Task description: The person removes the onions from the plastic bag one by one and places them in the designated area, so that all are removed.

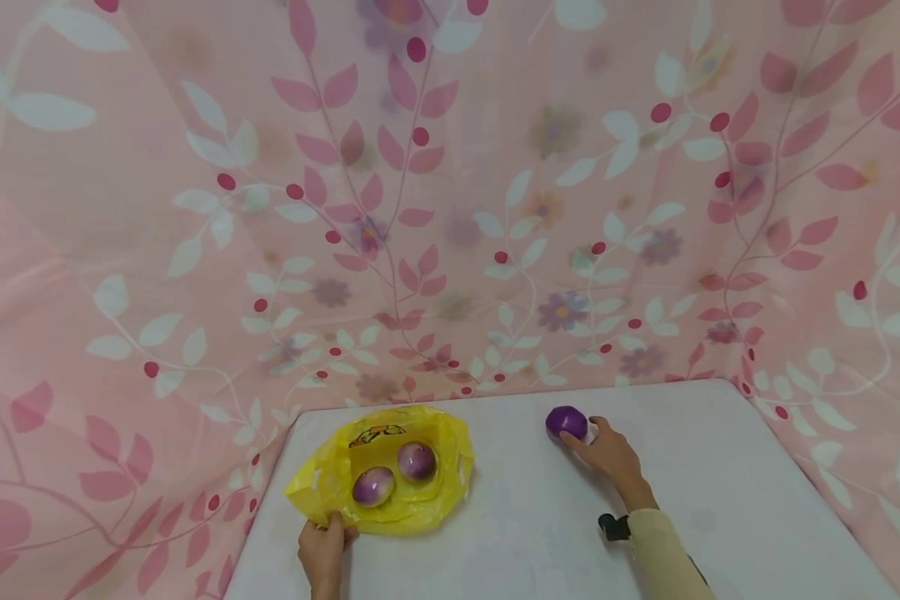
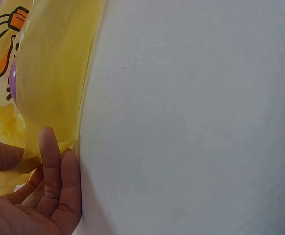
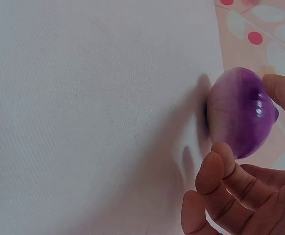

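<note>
Your right grip (image 1: 607, 457) half-curls round the glossy, round purple onion (image 1: 566, 422) on the white surface (image 1: 525, 533); left grip (image 1: 324, 548) pinches the yellow plastic bag (image 1: 453, 454). Looks like pickup; next probably needs a firm lift.

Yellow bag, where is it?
In the head view, the yellow bag lies on the left side of the white table, its near-left edge pinched in the left hand.

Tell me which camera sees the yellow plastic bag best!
The head view: it shows almost all of the yellow plastic bag, spread open. The left wrist view shows only part, gripped by the left hand; the right wrist view shows none.
</note>
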{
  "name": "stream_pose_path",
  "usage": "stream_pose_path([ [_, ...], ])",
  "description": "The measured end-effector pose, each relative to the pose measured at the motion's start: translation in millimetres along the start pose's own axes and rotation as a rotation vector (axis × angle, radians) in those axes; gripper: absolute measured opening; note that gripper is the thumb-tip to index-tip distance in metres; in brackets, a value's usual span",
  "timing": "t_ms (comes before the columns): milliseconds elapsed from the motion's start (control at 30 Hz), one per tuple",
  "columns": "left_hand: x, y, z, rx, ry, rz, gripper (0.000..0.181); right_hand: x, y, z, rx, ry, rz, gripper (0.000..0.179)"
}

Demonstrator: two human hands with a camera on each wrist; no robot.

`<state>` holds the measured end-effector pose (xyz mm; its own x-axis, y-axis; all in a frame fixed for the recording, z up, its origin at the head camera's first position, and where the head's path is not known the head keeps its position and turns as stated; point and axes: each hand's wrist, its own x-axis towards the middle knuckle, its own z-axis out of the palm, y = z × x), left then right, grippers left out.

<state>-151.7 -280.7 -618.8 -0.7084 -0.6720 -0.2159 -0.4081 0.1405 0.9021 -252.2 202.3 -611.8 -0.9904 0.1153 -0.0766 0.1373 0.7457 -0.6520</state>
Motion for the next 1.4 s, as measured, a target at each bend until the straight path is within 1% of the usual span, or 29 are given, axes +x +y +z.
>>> stream_pose_path([
  [100, 0.2, -0.5, -0.3, -0.004, 0.001, 0.006, 0.031, -1.7, -1.8, -3.1, -0.005, 0.002, 0.000, 0.098],
  [467, 1.5, -0.6, 0.6, -0.002, 0.003, -0.010, 0.031, -9.7, -13.9, -14.3, 0.024, 0.025, -0.034, 0.095],
  [667, 1.7, -1.2, 0.9, -0.006, 0.002, -0.012, 0.032, -18.6, -25.3, -18.5, 0.060, 0.032, -0.096, 0.084],
  [767, 2.1, -2.1, 1.2, -0.003, 0.004, 0.002, 0.032, -22.7, -30.0, -16.9, 0.052, 0.031, -0.121, 0.082],
  [1000, 2.0, -3.9, 0.6, -0.002, 0.000, 0.025, 0.032, -30.3, -39.5, -12.6, 0.016, 0.027, -0.143, 0.082],
  [1100, 1.8, -3.9, 0.3, 0.002, 0.003, 0.032, 0.031, -32.7, -44.2, -11.3, 0.009, 0.021, -0.152, 0.075],
  [1233, 1.4, -3.8, 0.2, 0.000, 0.000, 0.024, 0.032, -37.0, -52.1, -8.6, -0.007, 0.011, -0.184, 0.069],
  [1400, 2.1, -3.1, 0.5, -0.003, -0.005, 0.009, 0.032, -44.0, -62.1, -3.9, -0.011, 0.021, -0.236, 0.072],
])
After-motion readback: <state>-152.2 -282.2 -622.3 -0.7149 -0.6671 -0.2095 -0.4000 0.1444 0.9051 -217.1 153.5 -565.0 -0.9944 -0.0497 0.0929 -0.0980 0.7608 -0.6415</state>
